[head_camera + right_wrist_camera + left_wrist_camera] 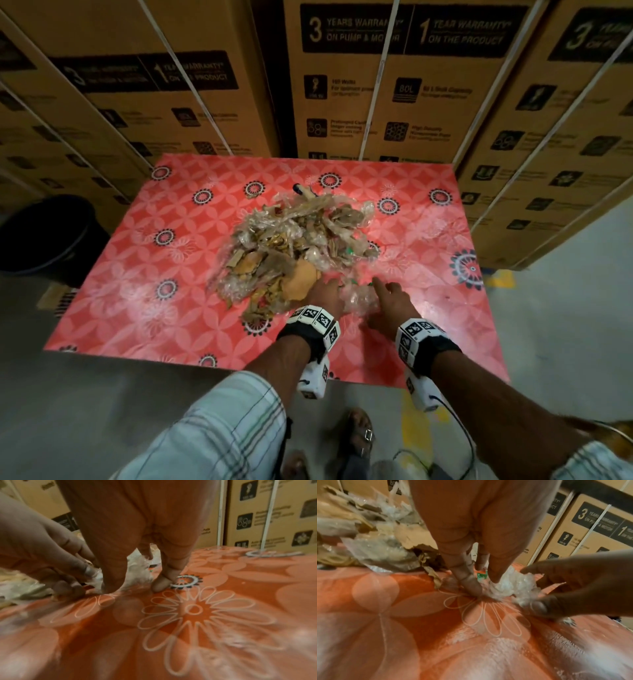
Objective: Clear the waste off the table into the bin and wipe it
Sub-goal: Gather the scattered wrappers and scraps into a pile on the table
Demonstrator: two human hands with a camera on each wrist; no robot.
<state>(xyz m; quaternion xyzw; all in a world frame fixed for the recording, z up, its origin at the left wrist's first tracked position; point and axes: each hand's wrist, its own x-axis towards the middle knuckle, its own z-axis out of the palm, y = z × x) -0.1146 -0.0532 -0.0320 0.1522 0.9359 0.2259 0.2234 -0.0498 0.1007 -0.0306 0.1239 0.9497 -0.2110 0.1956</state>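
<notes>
A pile of waste [294, 240], made of crumpled clear plastic, brown paper and cardboard scraps, lies mid-table on the red flowered cloth [144, 274]. At its near right edge sits a wad of clear plastic [359, 298] with a small green scrap [482, 575] behind it. My left hand [325, 291] comes at the wad from the left, fingers curled down onto it [481, 582]. From the right, my right hand [387, 298] takes the same wad between thumb and fingers [135, 584], its index fingertip on the cloth. A black bin [44, 236] stands on the floor, left of the table.
Stacked cardboard boxes [376, 85] wall in the far side and right side of the table. Bare cloth shows left, right and in front of the pile. My sandalled feet [356, 435] stand on the grey floor at the near edge.
</notes>
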